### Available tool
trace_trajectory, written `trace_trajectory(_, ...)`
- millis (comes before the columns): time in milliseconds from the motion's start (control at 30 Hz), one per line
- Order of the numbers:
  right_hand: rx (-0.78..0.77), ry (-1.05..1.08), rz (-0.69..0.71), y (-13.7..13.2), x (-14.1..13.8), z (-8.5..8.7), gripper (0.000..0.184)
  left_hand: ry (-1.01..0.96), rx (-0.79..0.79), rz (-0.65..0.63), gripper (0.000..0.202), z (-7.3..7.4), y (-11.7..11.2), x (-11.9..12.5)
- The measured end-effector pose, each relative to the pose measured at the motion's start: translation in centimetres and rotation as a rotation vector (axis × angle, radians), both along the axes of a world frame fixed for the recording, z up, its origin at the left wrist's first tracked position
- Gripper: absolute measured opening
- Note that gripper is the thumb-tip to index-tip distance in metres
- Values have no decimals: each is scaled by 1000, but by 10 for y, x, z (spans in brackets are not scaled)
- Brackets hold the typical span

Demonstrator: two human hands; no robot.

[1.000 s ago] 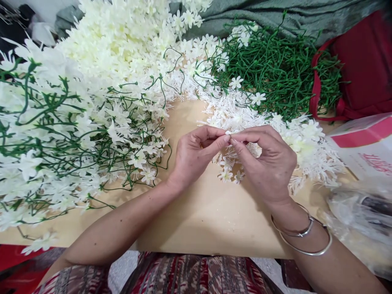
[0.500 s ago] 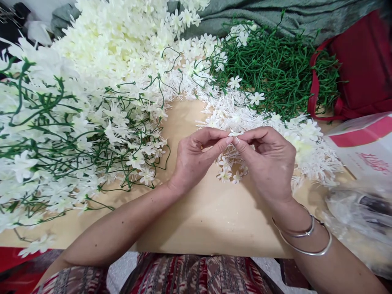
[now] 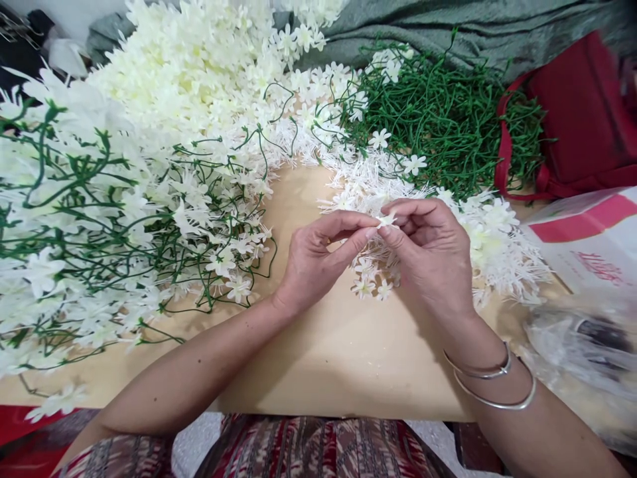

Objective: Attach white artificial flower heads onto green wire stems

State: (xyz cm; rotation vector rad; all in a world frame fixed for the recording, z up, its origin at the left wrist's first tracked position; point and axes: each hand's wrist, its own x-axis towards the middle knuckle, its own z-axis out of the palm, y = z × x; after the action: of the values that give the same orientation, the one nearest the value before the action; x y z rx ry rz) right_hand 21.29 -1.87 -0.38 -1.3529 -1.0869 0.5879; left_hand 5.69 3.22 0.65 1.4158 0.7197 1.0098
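Between my fingertips, over the middle of the table, is a small white artificial flower. My left hand pinches it from the left with thumb and forefinger. From the other side my right hand has its thumb against the flower, its forefinger lifted slightly and curled above. Just behind and below the hands lie white stamen strands and a few loose white blossoms. Green plastic stems are heaped beyond my right hand. To the left spreads a pile of white flowers on green stems.
A tall heap of white petals stands at the back left. Along the right are a dark red bag, a white and pink box and a clear plastic bag. Grey-green cloth covers the back.
My right forefinger has lifted and opened away from the flower, so more of its petals show. My left hand has hardly moved. The view has shifted slightly.
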Motion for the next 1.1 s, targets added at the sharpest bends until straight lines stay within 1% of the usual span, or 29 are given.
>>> trace_trajectory(67,-8,38,41,2,2,-3,17,3,0,-13,20,1,0,-1)
trace_trajectory(200,49,118,102,3,6,-5,11,24,36,-26,20,2,1,-2)
trace_trajectory(367,40,259,98,4,5,-8,14,27,82,-37,15,1,1,-3)
trace_trajectory(433,43,257,75,5,5,-12,16,23,88,-34,15,1,2,-4)
trace_trajectory(567,17,128,6,5,7,-18,17,43,99,26,19,-2,4,-6)
trace_trajectory(633,-11,109,-4,4,8,-17,18,43,121,56,20,-5,6,-6)
trace_trajectory(767,-69,144,0,3,8,-12,18,32,182,123,17,-11,11,-6)
trace_trajectory(967,-45,158,-9,4,4,-10,18,154,305,296,11,-17,24,-10)
trace_trajectory(1100,-37,192,-16,4,3,-11,20,230,327,286,12,-21,24,-11)
